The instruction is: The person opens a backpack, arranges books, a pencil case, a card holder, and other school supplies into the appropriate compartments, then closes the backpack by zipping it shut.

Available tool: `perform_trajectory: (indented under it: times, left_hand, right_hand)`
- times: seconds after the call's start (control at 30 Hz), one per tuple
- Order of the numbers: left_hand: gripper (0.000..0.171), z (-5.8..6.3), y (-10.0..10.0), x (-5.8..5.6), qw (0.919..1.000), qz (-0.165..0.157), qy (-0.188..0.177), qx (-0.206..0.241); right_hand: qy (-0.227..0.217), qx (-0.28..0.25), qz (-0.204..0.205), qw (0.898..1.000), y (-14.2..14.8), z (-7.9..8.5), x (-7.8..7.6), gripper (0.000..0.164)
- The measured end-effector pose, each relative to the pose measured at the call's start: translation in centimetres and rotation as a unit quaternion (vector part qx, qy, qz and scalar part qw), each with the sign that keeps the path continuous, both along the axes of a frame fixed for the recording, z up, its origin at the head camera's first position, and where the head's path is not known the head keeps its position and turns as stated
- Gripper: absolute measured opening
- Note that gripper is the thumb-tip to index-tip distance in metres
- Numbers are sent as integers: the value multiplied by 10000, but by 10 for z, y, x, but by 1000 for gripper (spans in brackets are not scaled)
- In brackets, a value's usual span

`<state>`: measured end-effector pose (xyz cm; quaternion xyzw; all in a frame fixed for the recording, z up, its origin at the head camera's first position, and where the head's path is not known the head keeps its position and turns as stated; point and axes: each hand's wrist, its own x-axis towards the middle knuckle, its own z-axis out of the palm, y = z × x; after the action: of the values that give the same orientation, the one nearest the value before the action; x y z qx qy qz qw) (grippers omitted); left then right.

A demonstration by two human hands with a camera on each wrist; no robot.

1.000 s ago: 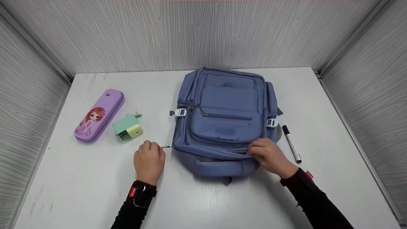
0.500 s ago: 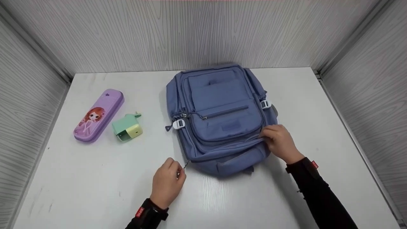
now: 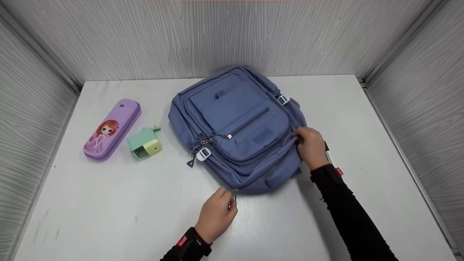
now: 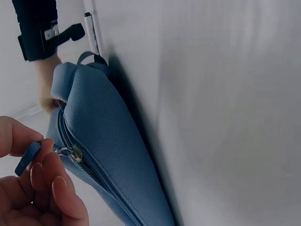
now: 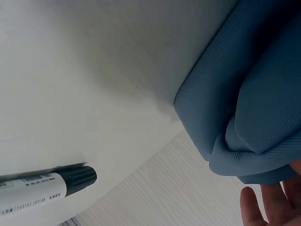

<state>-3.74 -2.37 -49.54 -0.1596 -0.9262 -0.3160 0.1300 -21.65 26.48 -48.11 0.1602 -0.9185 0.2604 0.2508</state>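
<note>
A blue backpack [image 3: 239,119] lies on the table, turned at an angle, front side up. My left hand [image 3: 217,214] pinches a blue zipper pull [image 4: 29,157] between thumb and fingers at the bag's near corner. In the left wrist view the metal slider [image 4: 75,153] sits on the zipper along the bag's edge. My right hand [image 3: 311,146] grips the backpack's fabric at its right near edge, by the top handle. The right wrist view shows its fingers [image 5: 275,202] at the bunched cloth.
A purple pencil case [image 3: 112,128] with a cartoon girl lies at the left. Beside it stands a green and yellow pencil sharpener-like holder [image 3: 145,143]. A black-capped marker [image 5: 42,188] lies right of the bag, partly hidden by my right arm in the head view. Grey walls [image 3: 232,36] surround the table.
The backpack has rotated, its near left corner swinging toward the front middle. My left hand has moved right and nearer with the zipper pull; my right hand has shifted farther away, holding the fabric.
</note>
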Motion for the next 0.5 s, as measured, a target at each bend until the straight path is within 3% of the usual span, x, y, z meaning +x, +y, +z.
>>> perform_trajectory:
  times: [0.13,0.2,0.27,0.37,0.5]
  left_hand:
    - [16,-1,-1,-3,9999,-44,108,-88]
    - [15,-1,-4,-3,9998,-1,101,-153]
    - [15,-2,-8,-3,9997,83,71,-227]
    - [16,-2,-14,-3,9995,168,43,-255]
    - [16,-3,-21,-9,9994,202,98,-266]
  right_hand:
    - [243,26,135,9996,-6,3,-5,25]
    - [391,73,132,9991,-12,5,3,25]
    - [544,86,229,9982,-22,7,19,29]
    - [740,269,835,9934,-48,8,55,39]
    - [1041,1049,1892,9708,-83,7,96,41]
